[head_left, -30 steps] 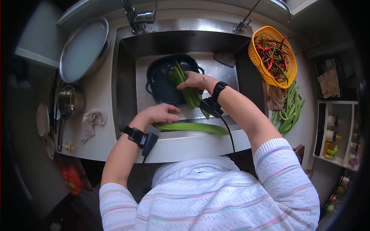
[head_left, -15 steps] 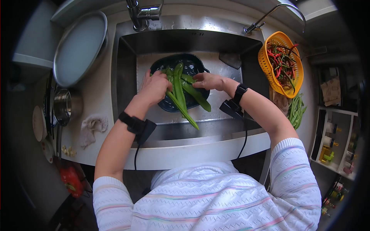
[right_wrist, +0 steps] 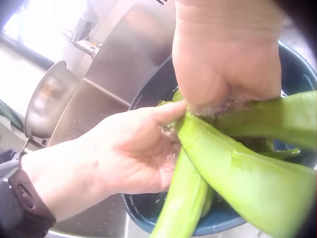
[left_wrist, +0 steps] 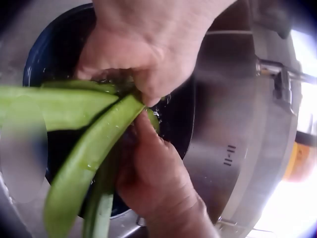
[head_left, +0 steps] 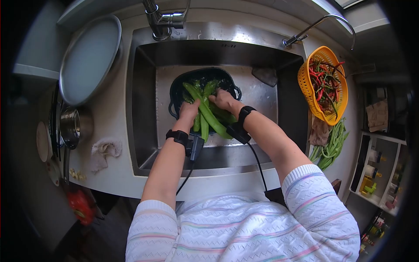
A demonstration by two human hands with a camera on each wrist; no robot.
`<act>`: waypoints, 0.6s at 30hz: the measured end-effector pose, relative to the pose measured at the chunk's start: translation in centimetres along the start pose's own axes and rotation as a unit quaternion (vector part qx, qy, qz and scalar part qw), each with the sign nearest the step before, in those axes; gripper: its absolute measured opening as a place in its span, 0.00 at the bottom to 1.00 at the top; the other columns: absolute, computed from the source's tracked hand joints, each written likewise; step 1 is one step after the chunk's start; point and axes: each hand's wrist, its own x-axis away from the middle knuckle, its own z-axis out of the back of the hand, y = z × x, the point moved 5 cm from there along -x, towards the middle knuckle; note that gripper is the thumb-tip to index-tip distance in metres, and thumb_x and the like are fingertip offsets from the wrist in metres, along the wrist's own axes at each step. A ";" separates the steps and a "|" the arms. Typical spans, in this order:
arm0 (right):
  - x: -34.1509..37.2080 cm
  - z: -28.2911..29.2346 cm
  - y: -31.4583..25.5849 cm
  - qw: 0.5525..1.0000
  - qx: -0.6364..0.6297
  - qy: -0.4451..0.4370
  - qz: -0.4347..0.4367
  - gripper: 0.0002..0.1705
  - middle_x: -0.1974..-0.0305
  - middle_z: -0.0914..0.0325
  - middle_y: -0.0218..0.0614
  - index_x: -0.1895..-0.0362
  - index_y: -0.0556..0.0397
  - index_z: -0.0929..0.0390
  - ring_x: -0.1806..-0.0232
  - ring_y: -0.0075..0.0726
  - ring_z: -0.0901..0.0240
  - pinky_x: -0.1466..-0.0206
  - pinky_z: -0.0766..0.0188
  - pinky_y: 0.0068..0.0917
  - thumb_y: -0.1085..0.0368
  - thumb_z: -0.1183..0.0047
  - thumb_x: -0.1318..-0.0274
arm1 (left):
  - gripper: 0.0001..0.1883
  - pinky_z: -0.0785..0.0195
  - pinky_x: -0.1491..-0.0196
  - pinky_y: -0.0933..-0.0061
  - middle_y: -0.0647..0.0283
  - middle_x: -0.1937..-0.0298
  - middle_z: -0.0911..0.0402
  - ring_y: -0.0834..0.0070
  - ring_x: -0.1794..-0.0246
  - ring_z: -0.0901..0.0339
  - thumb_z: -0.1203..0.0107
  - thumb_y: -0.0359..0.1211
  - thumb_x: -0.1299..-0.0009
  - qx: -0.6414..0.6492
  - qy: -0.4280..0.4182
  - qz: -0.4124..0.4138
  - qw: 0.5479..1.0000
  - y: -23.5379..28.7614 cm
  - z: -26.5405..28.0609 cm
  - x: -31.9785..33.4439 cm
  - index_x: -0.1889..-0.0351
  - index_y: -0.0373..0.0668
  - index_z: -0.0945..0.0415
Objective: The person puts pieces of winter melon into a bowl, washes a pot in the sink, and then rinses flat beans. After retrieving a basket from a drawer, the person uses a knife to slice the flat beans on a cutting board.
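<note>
Both hands are in the dark blue basin (head_left: 175, 87), which sits in the sink with water in it. My left hand (head_left: 189, 112) holds long, flat green bean pods (head_left: 208, 114) from the left side, its thumb lying over them (right_wrist: 143, 144). On the other side my right hand (head_left: 223, 99) grips pods too, its fingertips hidden in the water among them. The two hands come close together at the upper part of the bunch. The pods' lower ends stick out over the basin's near rim, wide and wet in the right wrist view.
The steel sink (head_left: 146, 109) surrounds the basin, with a faucet (head_left: 163, 22) behind it. A yellow basket (head_left: 305, 83) of red chilies stands at the right, green beans (head_left: 329, 148) beside it. A large round lid (head_left: 90, 61), a pot (head_left: 70, 126) and a cloth (head_left: 106, 153) are on the left counter.
The bunch of pods, first in my right hand with one pod at the sink's front edge, is now down in the basin. My left hand has come in to hold it too.
</note>
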 end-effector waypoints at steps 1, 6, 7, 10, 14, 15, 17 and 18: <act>0.1 -0.7 -0.4 0.998 -0.056 -0.018 -0.008 0.31 0.53 0.26 0.58 0.52 0.65 0.27 0.47 0.55 0.30 0.45 0.35 0.38 0.46 0.55 0.42 | 0.24 0.30 0.55 0.65 0.51 0.53 0.24 0.64 0.56 0.23 0.44 0.39 0.35 0.131 -0.044 0.061 0.988 0.2 -1.0 0.5 0.48 0.30 0.32; 1.9 -0.7 -1.5 0.970 -0.218 -0.082 0.067 0.24 0.53 0.24 0.53 0.49 0.63 0.27 0.49 0.47 0.27 0.46 0.34 0.33 0.58 0.48 0.45 | 0.17 0.28 0.57 0.64 0.54 0.56 0.24 0.64 0.59 0.24 0.45 0.28 0.35 0.389 -0.078 0.097 0.913 0.9 -1.5 0.4 0.50 0.31 0.31; 2.3 -0.3 -1.7 0.970 -0.219 -0.061 0.085 0.25 0.53 0.24 0.50 0.45 0.62 0.30 0.50 0.42 0.26 0.46 0.33 0.31 0.65 0.48 0.47 | 0.16 0.28 0.56 0.66 0.54 0.56 0.24 0.64 0.59 0.23 0.45 0.23 0.37 0.397 -0.104 0.098 0.907 1.8 -1.0 0.7 0.51 0.30 0.31; 3.5 2.0 -3.5 0.940 -0.288 0.029 0.181 0.27 0.53 0.23 0.49 0.43 0.61 0.32 0.51 0.42 0.26 0.47 0.32 0.31 0.66 0.48 0.49 | 0.16 0.28 0.55 0.66 0.55 0.57 0.24 0.65 0.59 0.23 0.46 0.22 0.39 0.412 -0.101 -0.017 0.905 4.9 1.0 2.8 0.52 0.30 0.31; 3.7 4.5 -6.8 0.955 -0.196 0.047 0.216 0.29 0.48 0.26 0.45 0.39 0.58 0.36 0.46 0.34 0.29 0.44 0.34 0.27 0.71 0.51 0.48 | 0.20 0.29 0.52 0.67 0.56 0.56 0.24 0.65 0.56 0.24 0.51 0.15 0.46 0.474 -0.101 -0.104 0.868 7.2 3.9 3.3 0.53 0.31 0.31; 3.1 3.9 -6.8 0.958 -0.174 0.031 0.224 0.33 0.46 0.28 0.47 0.38 0.55 0.38 0.45 0.40 0.30 0.42 0.35 0.30 0.68 0.48 0.51 | 0.22 0.31 0.51 0.68 0.56 0.56 0.25 0.65 0.55 0.25 0.52 0.15 0.49 0.494 -0.094 -0.104 0.858 6.9 4.3 2.6 0.52 0.32 0.31; 1.7 1.7 -5.1 0.971 -0.102 0.046 0.211 0.36 0.45 0.30 0.49 0.36 0.52 0.40 0.44 0.46 0.31 0.41 0.35 0.35 0.64 0.47 0.53 | 0.22 0.32 0.51 0.68 0.55 0.55 0.25 0.65 0.54 0.25 0.50 0.17 0.47 0.459 -0.077 -0.120 0.877 5.9 4.3 1.0 0.51 0.32 0.32; 1.3 1.1 -4.5 0.979 -0.029 0.061 0.195 0.39 0.44 0.31 0.50 0.35 0.48 0.42 0.43 0.51 0.33 0.41 0.36 0.40 0.60 0.45 0.55 | 0.22 0.32 0.51 0.68 0.55 0.55 0.25 0.65 0.53 0.26 0.48 0.19 0.46 0.425 -0.060 -0.135 0.893 5.6 4.5 0.5 0.50 0.32 0.32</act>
